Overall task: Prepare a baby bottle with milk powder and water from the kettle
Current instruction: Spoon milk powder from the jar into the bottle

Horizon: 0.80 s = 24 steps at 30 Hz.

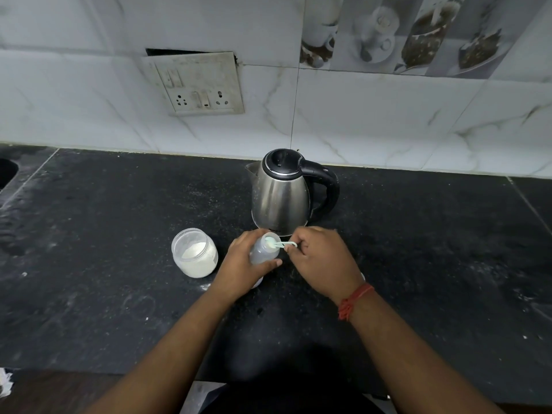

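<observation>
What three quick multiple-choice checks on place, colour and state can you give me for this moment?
1. Where is the powder jar?
A. left of the baby bottle
B. behind the kettle
C. on the kettle's lid

2. What colour is the kettle's handle?
A. red
B. black
C. white

3. What is the right hand doing?
A. lying flat on the counter
B. lifting the kettle
C. pinching the scoop at the bottle's mouth

Answers: 1 A, the jar stands left of the bottle that the left hand holds. 2 B, the handle is black. 3 C, the scoop's bowl sits at the bottle's mouth.
</observation>
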Tool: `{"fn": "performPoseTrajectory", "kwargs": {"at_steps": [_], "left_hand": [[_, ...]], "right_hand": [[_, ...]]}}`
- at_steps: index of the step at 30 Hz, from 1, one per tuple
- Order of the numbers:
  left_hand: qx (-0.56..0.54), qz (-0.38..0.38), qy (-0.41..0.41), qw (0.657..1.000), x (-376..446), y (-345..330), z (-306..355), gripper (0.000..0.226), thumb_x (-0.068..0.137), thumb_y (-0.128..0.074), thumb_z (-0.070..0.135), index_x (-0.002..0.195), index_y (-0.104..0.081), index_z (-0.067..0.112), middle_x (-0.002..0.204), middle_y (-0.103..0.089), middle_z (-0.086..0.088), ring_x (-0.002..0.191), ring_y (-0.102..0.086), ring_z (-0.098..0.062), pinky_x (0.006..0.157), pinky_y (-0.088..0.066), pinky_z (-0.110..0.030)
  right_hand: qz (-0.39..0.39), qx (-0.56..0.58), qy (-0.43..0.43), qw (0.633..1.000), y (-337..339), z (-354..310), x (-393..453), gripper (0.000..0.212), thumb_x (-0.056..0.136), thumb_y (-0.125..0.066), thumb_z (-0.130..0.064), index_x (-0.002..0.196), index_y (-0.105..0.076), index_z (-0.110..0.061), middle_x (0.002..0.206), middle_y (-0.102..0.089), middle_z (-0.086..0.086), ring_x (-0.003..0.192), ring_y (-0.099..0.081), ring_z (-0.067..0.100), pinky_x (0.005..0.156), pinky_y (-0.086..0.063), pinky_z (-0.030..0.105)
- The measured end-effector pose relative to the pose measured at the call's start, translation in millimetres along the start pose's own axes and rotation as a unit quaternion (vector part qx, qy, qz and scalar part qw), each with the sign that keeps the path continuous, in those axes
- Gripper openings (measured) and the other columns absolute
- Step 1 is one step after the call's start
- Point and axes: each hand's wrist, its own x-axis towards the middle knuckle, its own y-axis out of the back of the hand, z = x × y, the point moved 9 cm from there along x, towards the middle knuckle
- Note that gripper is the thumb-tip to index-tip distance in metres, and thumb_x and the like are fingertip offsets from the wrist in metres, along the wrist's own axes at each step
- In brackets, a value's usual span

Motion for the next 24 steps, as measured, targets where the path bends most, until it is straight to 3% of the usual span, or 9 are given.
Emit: {"fn": "performPoseTrajectory", "kwargs": {"at_steps": [6,11,24], "left_hand": [[0.002,-0.008,-0.004,1.000,0,-1,4,0.059,0.075,-0.087,0.038,0.127,-0.060,0.034,0.121,-0.062,0.016,0.118,-0.056,-0.011,0.104,-0.046,-0.043],[0.000,-0.021,0.001,1.000,0,-3,7,0.061,0.072,-0.080,0.053,0.127,-0.059,0.037,0.119,-0.061,0.021,0.117,-0.057,-0.010,0.101,-0.048,-0.046],[-0.004,-0.038,0.006,0.999,2,-8,13,0.061,0.071,-0.079,0.053,0.127,-0.058,0.040,0.122,-0.060,0.022,0.120,-0.056,-0.009,0.104,-0.048,-0.044]], "right_hand": [[-0.006,0.022,-0.017,1.000,3,8,3,0.012,0.087,-0.072,-0.019,0.076,-0.068,-0.016,0.061,-0.047,-0.014,0.057,-0.048,0.004,0.058,-0.039,0.024],[-0.003,0.033,-0.010,0.999,4,7,1,0.015,0.085,-0.073,-0.018,0.072,-0.066,-0.017,0.055,-0.042,-0.015,0.057,-0.050,0.002,0.054,-0.033,0.014],[0.020,0.044,0.013,0.999,10,14,-2,0.018,0.084,-0.073,-0.014,0.069,-0.063,-0.016,0.049,-0.038,-0.012,0.058,-0.048,0.007,0.056,-0.032,0.015]]}}
